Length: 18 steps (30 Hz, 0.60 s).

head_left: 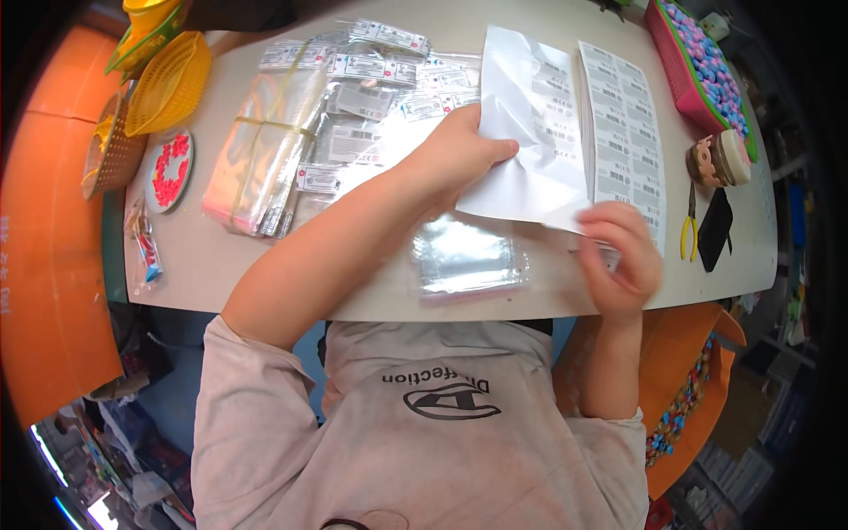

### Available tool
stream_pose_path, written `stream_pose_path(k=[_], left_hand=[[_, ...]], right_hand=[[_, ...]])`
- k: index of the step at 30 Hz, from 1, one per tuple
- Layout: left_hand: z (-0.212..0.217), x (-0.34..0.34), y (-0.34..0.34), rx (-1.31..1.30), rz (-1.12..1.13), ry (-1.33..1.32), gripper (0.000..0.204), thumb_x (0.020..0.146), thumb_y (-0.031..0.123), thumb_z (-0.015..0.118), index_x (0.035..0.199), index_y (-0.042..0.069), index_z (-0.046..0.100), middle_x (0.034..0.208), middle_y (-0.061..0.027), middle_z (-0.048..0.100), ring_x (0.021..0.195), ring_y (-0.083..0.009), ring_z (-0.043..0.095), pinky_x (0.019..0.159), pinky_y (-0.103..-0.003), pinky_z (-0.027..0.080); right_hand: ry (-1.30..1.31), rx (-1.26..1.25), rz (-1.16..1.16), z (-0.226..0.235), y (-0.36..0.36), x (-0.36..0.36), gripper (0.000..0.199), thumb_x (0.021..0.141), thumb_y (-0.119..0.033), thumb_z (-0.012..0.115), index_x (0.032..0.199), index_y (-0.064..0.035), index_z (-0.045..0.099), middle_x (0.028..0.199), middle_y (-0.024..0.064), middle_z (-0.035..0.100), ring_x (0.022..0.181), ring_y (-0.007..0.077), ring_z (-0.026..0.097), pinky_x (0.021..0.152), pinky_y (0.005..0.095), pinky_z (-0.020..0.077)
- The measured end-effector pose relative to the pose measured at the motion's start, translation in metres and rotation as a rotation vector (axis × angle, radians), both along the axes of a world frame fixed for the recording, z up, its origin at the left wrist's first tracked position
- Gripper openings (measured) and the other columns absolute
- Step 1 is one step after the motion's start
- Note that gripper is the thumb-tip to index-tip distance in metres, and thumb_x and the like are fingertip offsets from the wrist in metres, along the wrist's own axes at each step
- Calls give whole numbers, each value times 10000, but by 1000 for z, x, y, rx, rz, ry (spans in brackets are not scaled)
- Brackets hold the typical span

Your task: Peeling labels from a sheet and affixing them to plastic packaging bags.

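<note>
White creased paper sheet (533,132): left fingers (502,151) grasp one edge; right fingers (611,214) blurred, hold unclear. Support evenly against further creasing.

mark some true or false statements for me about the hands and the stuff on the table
1. The left hand holds a creased white sheet. True.
2. The right hand grips the pliers. False: the right hand is at the sheet's lower right corner, and the yellow-handled pliers lie on the table.
3. The bundle of clear bags has a band around it. True.
4. The plate of pink pieces is on the person's right. False: the plate is on the left, with pink pieces on it.
5. The pink basket holds blue and purple pieces. True.
</note>
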State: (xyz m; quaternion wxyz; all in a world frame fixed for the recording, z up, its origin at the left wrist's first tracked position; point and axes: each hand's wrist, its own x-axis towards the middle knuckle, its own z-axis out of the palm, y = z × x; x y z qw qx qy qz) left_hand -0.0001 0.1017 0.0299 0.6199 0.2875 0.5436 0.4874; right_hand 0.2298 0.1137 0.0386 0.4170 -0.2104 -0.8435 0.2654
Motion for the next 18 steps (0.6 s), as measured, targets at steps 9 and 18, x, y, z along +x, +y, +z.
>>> stream_pose_path(k=[9,18], left_hand=[[0,34,33,323,11,-325,415,888,18,567,1279,-91,476,1208,-220,614,1065,-273,648,910,-376,530],[32,49,21,20,-163,247,471,931,222,622,1271,-87,516,1157,-234,631,1036,-313,646,861,-368,527]], right_hand=[[674,-477,-96,23,14,59,147,963,-8,484,1048,17,601,1160,175,591,1046,235,602,896,369,518],[42,-610,-180,28,6,20,86,926,-31,598,991,17,627,1083,62,647,963,110,585,797,236,479]])
